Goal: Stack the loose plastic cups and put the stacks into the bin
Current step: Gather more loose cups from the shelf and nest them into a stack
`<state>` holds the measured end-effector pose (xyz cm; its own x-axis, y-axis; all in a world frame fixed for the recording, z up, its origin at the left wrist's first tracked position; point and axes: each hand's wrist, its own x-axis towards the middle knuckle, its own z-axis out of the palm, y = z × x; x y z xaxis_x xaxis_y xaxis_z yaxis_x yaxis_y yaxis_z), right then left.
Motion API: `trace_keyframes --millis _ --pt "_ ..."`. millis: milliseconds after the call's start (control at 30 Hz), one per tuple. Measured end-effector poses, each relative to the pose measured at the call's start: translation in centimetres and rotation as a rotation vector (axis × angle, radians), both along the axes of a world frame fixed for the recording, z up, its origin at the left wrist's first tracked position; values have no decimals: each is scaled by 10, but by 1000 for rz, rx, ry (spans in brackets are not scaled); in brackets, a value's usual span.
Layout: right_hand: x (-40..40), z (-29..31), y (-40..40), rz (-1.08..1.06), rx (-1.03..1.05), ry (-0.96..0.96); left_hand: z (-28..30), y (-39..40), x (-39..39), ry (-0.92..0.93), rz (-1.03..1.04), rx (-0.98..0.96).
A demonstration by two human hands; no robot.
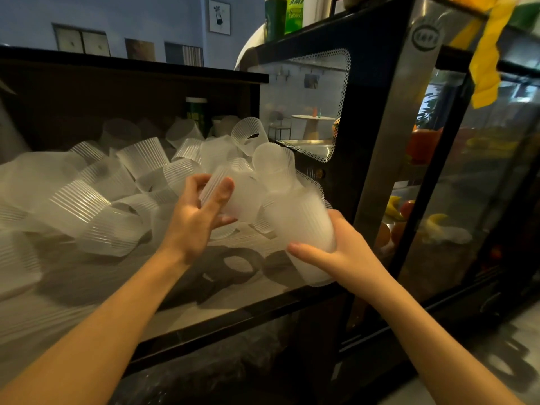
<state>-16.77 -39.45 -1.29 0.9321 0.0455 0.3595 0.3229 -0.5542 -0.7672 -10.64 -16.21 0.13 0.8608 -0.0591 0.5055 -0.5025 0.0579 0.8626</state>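
Observation:
Several loose frosted ribbed plastic cups (96,206) lie tumbled over the counter (222,299). My right hand (330,252) grips a stack of nested cups (292,209) near its wide lower end; the stack tilts up and to the left. My left hand (198,211) holds a single ribbed cup (233,194) between thumb and fingers, just left of the stack. The two are close together; motion blur hides whether they touch. No bin is recognisable.
A glass-fronted display fridge (438,171) with fruit inside stands directly to the right of the counter. A dark raised back panel (131,92) walls the counter behind the cups. A green bottle (195,112) stands at the back among them. Clear plastic wrap (219,369) hangs below the counter's front edge.

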Motion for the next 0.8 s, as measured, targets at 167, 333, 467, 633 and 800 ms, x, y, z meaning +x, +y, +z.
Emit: trace_keyframes --millis 167,333,467,633,800 --pt "4 6 13 -1 -327 -88 4 3 -6 -91 -33 63" --pt "1 10 27 -2 -502 -206 -1 2 -9 -148 -83 368" --pt "3 9 33 -2 -507 -233 -6 -10 -14 -66 -221 504" --pt "6 6 34 -56 -583 -291 -11 -10 -6 -94 -221 495" --pt "9 -10 28 -27 -125 -264 -8 -15 -19 -168 -174 274"
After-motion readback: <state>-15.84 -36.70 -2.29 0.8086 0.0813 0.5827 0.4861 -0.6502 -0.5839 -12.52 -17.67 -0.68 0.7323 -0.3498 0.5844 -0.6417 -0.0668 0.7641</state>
